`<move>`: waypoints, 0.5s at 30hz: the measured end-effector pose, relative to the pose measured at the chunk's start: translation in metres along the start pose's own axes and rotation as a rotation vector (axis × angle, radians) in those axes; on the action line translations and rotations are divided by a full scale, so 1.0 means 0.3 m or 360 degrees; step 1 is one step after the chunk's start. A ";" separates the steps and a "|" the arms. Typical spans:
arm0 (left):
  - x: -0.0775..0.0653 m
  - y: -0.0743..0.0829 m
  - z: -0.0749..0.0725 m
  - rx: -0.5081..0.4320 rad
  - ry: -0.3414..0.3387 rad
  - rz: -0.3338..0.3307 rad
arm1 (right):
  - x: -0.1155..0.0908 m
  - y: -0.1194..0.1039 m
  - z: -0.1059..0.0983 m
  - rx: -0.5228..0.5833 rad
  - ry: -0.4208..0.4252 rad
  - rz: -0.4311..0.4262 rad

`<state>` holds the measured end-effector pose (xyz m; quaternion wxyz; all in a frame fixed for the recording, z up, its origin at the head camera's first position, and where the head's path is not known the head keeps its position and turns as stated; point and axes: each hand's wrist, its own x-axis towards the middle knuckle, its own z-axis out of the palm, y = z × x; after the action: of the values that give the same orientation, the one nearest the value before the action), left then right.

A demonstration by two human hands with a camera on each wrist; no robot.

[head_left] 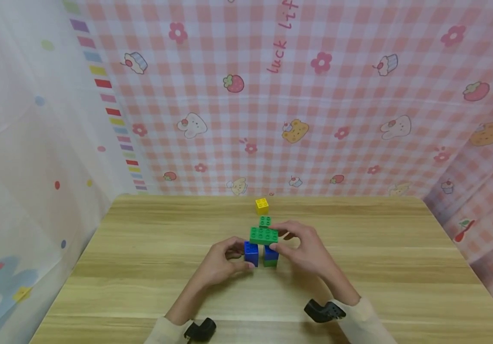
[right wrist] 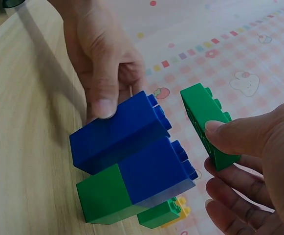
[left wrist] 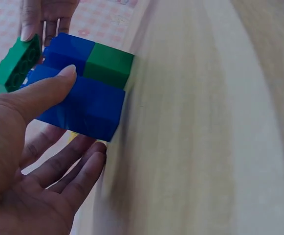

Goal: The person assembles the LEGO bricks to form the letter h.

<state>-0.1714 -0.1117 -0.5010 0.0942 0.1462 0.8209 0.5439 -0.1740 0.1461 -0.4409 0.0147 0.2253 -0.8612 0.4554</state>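
My left hand point(head_left: 220, 263) grips a tall blue block point(left wrist: 83, 100), thumb on its near face and fingers on the far side. Beside it on the table stands a stack with a blue block point(right wrist: 154, 171) on top of a green block point(right wrist: 104, 193). Above the studs of these two columns, a long green brick point(head_left: 264, 235) is pinched between the thumb and fingers of my right hand point(head_left: 304, 246). In the right wrist view a gap shows between this brick's underside and the blue studs.
Behind the columns sit a small green block point(head_left: 265, 221) and, farther back, a yellow block point(head_left: 261, 206) on the wooden table point(head_left: 151, 267). A pink checked cloth point(head_left: 272, 105) hangs along the table's back edge.
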 end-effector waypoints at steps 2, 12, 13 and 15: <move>-0.001 0.006 -0.007 -0.0005 0.0006 0.0010 | 0.003 0.004 0.006 -0.0008 -0.0003 -0.0008; -0.003 0.044 -0.042 -0.0133 0.0069 0.0073 | 0.008 0.016 0.027 -0.0017 -0.0024 -0.0027; -0.004 0.049 -0.044 -0.0139 0.0072 0.0079 | 0.008 0.017 0.029 -0.0016 -0.0026 -0.0031; -0.006 0.056 -0.047 -0.0132 0.0076 0.0091 | 0.007 0.017 0.031 -0.0023 -0.0031 -0.0031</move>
<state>-0.1717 -0.1184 -0.4799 0.0651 0.1525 0.7951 0.5833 -0.1763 0.1403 -0.4500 0.0123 0.2379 -0.8624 0.4467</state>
